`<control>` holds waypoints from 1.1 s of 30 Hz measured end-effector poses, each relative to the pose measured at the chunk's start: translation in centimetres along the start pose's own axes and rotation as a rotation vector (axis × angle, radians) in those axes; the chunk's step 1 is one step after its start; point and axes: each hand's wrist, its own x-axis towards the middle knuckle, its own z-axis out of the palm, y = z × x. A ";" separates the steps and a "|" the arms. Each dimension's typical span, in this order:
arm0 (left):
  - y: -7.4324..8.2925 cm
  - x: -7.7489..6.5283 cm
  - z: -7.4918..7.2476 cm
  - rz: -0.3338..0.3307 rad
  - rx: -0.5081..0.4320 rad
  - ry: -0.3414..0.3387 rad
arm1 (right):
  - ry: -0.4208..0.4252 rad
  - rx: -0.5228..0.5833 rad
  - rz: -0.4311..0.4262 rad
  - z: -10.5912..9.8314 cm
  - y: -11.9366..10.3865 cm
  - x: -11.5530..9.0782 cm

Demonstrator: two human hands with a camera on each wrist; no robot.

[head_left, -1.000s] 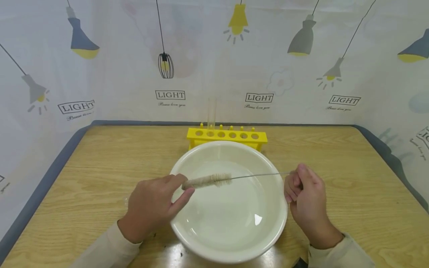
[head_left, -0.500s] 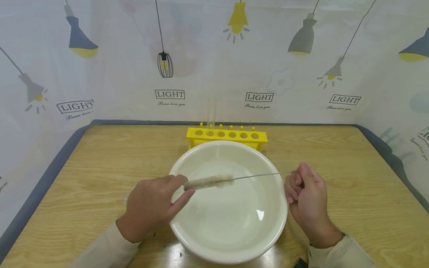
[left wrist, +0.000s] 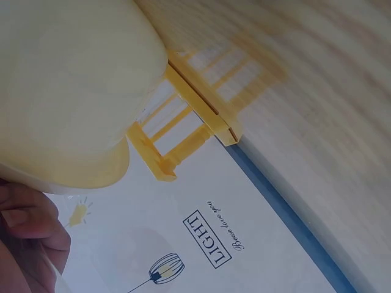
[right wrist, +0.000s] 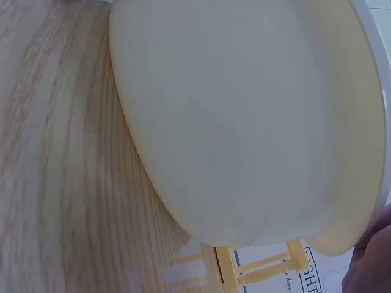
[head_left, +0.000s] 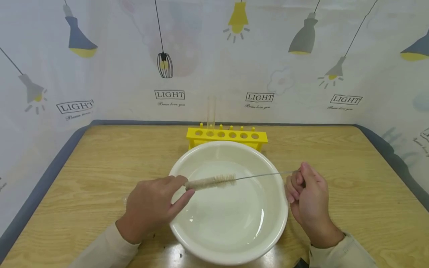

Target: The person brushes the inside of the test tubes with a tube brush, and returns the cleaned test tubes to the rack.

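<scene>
My left hand (head_left: 151, 201) pinches a clear test tube (head_left: 200, 183) between thumb and fingers, over the left side of a white basin (head_left: 281, 219). A bristle brush (head_left: 226, 180) is partly inside the tube. Its bristles lie pressed together within the tube and fan out past the mouth. From there the thin twisted-wire handle runs right to my right hand (head_left: 310, 201), which pinches its end by the basin's right rim. Behind the left hand, the tube's faint closed end shows. Each wrist view shows mostly the basin's outer wall (left wrist: 67, 85), with fingers at the edge.
Behind the basin stands a yellow test tube rack (head_left: 228, 134) with one upright clear tube (head_left: 211, 113) in it. The wooden table (head_left: 362, 178) meets a lamp-printed backdrop (head_left: 214, 67). A small black object (head_left: 301, 263) lies near the right sleeve.
The brush has slid slightly right, along with my right hand. The left hand has stayed almost in place. The light glints inside the basin have changed shape.
</scene>
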 end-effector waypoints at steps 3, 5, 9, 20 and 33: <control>0.0 0.0 -0.1 -0.007 -0.003 -0.015 | 0.002 0.007 -0.001 0.0 -0.1 0.0; 0.0 0.0 -0.1 -0.012 -0.007 -0.023 | -0.001 0.019 -0.004 0.0 0.0 0.0; 0.1 0.0 -0.1 -0.010 -0.006 -0.022 | 0.011 0.026 -0.002 -0.1 0.0 0.0; 0.1 0.0 0.0 -0.011 -0.003 -0.008 | 0.024 0.040 0.004 -0.4 0.2 0.2; 0.0 0.3 -0.1 -0.007 -0.008 -0.003 | 0.079 0.028 0.029 0.0 -0.2 0.4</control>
